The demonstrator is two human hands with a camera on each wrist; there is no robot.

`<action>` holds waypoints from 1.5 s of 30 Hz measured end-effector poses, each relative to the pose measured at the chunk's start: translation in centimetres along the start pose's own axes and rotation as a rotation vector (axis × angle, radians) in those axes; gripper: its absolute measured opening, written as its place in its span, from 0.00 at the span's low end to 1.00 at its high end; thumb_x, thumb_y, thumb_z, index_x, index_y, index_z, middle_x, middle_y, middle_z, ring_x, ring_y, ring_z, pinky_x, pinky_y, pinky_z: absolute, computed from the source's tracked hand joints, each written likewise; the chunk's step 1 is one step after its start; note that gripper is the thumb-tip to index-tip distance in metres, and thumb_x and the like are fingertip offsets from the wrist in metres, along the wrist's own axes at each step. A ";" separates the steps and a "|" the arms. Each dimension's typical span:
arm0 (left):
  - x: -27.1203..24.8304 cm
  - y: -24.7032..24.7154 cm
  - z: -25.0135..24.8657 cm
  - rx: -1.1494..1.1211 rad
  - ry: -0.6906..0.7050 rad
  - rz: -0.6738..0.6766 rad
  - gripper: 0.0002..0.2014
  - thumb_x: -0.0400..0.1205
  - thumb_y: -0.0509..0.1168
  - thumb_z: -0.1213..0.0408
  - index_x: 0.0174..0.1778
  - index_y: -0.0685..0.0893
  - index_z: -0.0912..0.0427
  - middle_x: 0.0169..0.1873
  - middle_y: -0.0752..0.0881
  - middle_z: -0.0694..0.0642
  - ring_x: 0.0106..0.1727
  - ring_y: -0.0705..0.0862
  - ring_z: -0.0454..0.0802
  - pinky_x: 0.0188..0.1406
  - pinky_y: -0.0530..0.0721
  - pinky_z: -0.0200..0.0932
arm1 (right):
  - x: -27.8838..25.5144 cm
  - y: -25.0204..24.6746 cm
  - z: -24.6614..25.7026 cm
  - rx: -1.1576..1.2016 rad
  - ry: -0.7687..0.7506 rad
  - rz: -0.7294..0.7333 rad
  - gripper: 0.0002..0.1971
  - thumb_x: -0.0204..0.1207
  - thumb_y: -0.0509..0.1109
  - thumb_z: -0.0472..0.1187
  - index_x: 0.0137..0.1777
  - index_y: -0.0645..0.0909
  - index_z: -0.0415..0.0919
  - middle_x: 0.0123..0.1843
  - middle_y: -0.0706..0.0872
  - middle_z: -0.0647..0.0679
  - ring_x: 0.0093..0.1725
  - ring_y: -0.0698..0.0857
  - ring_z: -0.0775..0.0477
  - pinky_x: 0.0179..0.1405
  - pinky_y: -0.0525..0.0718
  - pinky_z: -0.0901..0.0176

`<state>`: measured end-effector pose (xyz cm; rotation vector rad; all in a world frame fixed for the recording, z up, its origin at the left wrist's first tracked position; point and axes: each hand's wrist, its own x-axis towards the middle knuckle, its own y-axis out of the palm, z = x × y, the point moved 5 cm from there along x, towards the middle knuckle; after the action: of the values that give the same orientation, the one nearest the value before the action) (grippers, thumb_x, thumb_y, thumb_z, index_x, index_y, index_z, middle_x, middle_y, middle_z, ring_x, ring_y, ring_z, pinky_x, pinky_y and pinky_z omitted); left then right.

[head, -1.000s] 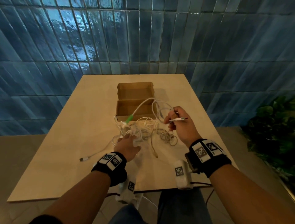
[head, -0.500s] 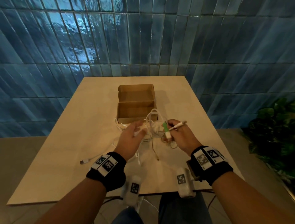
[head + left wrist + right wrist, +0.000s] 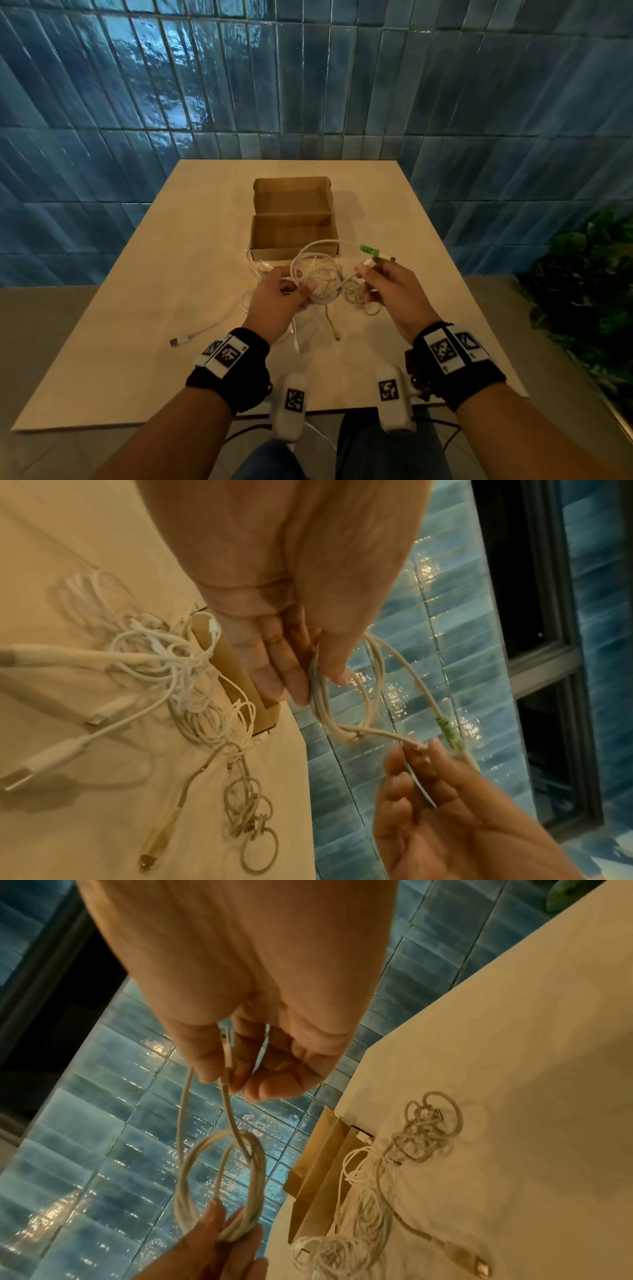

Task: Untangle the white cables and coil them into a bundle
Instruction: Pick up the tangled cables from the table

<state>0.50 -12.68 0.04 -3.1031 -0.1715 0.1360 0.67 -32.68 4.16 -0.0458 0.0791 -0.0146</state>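
A white cable (image 3: 317, 260) is looped into a small coil above the desk (image 3: 137, 274), at 6 o'clock from the cardboard box (image 3: 291, 236). The left hand (image 3: 277, 301) pinches the coil; the right hand (image 3: 390, 291) pinches its plug end.

Right hand (image 3: 260, 1042) fingers (image 3: 274, 1085) pinching white cable (image 3: 226, 1104) end above coil

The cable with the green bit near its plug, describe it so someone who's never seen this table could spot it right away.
Start at the open cardboard box in the middle of the table. Just in front of it, both hands hold one white cable above the tangle: the left hand grips its coiled loops, the right hand pinches its ends. Only this cable carries a bright green sleeve.
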 end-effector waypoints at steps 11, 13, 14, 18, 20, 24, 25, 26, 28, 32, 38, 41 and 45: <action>-0.4 -2.0 0.8 0.034 0.009 -0.209 0.14 0.77 0.75 0.62 0.47 0.80 0.68 0.39 0.88 0.65 0.37 0.89 0.53 0.29 0.84 0.33 | -1.7 1.1 0.0 -0.173 -0.194 0.063 0.07 0.73 0.72 0.29 0.45 0.84 0.42 0.39 0.86 0.51 0.37 0.82 0.56 0.42 0.83 0.62; -0.5 -2.0 0.6 0.091 0.013 -0.192 0.14 0.77 0.75 0.62 0.48 0.81 0.68 0.39 0.88 0.64 0.38 0.89 0.54 0.31 0.86 0.36 | -1.7 0.9 -0.1 -0.199 -0.210 0.042 0.09 0.73 0.73 0.31 0.46 0.85 0.46 0.43 0.87 0.51 0.42 0.83 0.55 0.47 0.84 0.59; -0.5 -2.0 0.7 0.110 0.003 -0.178 0.12 0.76 0.76 0.62 0.47 0.82 0.65 0.39 0.89 0.63 0.39 0.90 0.54 0.35 0.88 0.40 | -1.8 0.9 -0.1 -0.220 -0.225 0.043 0.10 0.73 0.73 0.31 0.45 0.85 0.48 0.44 0.87 0.51 0.43 0.83 0.55 0.48 0.84 0.61; -1.2 -1.6 1.5 0.027 -0.093 -0.052 0.10 0.77 0.74 0.66 0.51 0.83 0.63 0.43 0.90 0.61 0.46 0.90 0.57 0.41 0.89 0.42 | -1.7 1.7 -0.6 -0.302 -0.224 0.077 0.13 0.73 0.70 0.26 0.46 0.85 0.46 0.48 0.86 0.48 0.48 0.85 0.53 0.49 0.83 0.68; -1.9 -0.8 1.6 0.011 -0.115 0.046 0.10 0.79 0.73 0.67 0.54 0.84 0.65 0.46 0.91 0.61 0.46 0.91 0.54 0.44 0.90 0.43 | -1.8 2.2 -1.2 -0.204 -0.125 0.066 0.16 0.74 0.67 0.23 0.46 0.81 0.47 0.45 0.85 0.46 0.45 0.86 0.49 0.43 0.87 0.62; -2.7 -0.1 1.6 0.045 -0.079 0.050 0.05 0.78 0.72 0.72 0.45 0.84 0.60 0.37 0.90 0.57 0.36 0.89 0.47 0.38 0.88 0.42 | -2.6 3.6 -0.7 -0.372 -0.206 0.124 0.19 0.72 0.63 0.22 0.44 0.73 0.51 0.43 0.81 0.51 0.41 0.80 0.56 0.39 0.79 0.68; -2.6 -0.3 1.8 0.066 -0.073 0.028 0.05 0.78 0.72 0.72 0.47 0.84 0.63 0.38 0.89 0.59 0.35 0.89 0.47 0.37 0.88 0.43 | -2.9 4.0 -0.4 -0.401 -0.224 0.165 0.18 0.71 0.62 0.20 0.44 0.72 0.48 0.43 0.79 0.50 0.41 0.78 0.55 0.40 0.76 0.69; -2.5 -0.5 2.0 0.087 -0.070 0.006 0.06 0.78 0.72 0.71 0.48 0.83 0.66 0.38 0.89 0.61 0.34 0.89 0.46 0.36 0.88 0.43 | -3.2 4.1 -0.2 -0.406 -0.227 0.202 0.17 0.69 0.61 0.19 0.45 0.72 0.44 0.44 0.78 0.50 0.42 0.77 0.53 0.40 0.75 0.69; -2.3 -1.2 2.4 0.100 -0.082 -0.040 0.07 0.79 0.72 0.70 0.48 0.82 0.67 0.38 0.89 0.60 0.34 0.89 0.46 0.35 0.88 0.42 | -3.5 3.9 0.1 -0.366 -0.200 0.255 0.14 0.68 0.59 0.18 0.46 0.72 0.36 0.43 0.75 0.49 0.39 0.76 0.54 0.36 0.74 0.70; -2.4 -1.9 2.7 0.095 -0.111 -0.117 0.09 0.78 0.74 0.65 0.43 0.81 0.64 0.38 0.88 0.62 0.39 0.90 0.53 0.34 0.87 0.41 | -3.6 2.7 0.2 -0.399 -0.254 0.218 0.10 0.74 0.66 0.25 0.41 0.78 0.42 0.42 0.80 0.54 0.39 0.79 0.65 0.41 0.76 0.76; -2.9 -0.6 1.5 0.012 -0.116 0.059 0.02 0.79 0.71 0.71 0.45 0.84 0.63 0.41 0.89 0.62 0.42 0.89 0.51 0.41 0.88 0.39 | -3.1 1.3 -0.6 -0.458 -0.315 -0.021 0.10 0.72 0.71 0.27 0.42 0.81 0.43 0.44 0.84 0.51 0.44 0.81 0.63 0.40 0.75 0.80; -3.5 0.1 1.2 0.013 -0.120 0.144 0.04 0.80 0.69 0.74 0.47 0.86 0.62 0.40 0.90 0.58 0.44 0.90 0.50 0.43 0.88 0.38 | -3.4 2.2 -0.5 -0.413 -0.279 0.008 0.09 0.71 0.74 0.29 0.40 0.83 0.45 0.44 0.85 0.50 0.45 0.83 0.57 0.42 0.77 0.78; -3.9 0.3 0.8 0.141 -0.039 0.143 0.04 0.79 0.72 0.68 0.46 0.87 0.63 0.37 0.92 0.55 0.42 0.90 0.46 0.45 0.87 0.37 | -3.7 3.9 -0.3 -0.409 -0.250 0.135 0.10 0.75 0.70 0.32 0.48 0.84 0.49 0.47 0.86 0.57 0.49 0.83 0.61 0.49 0.80 0.73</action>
<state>-3.44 -13.40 -0.40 -2.9711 0.0571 0.2023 -2.96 -28.69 3.95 -0.4503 -0.1658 0.1428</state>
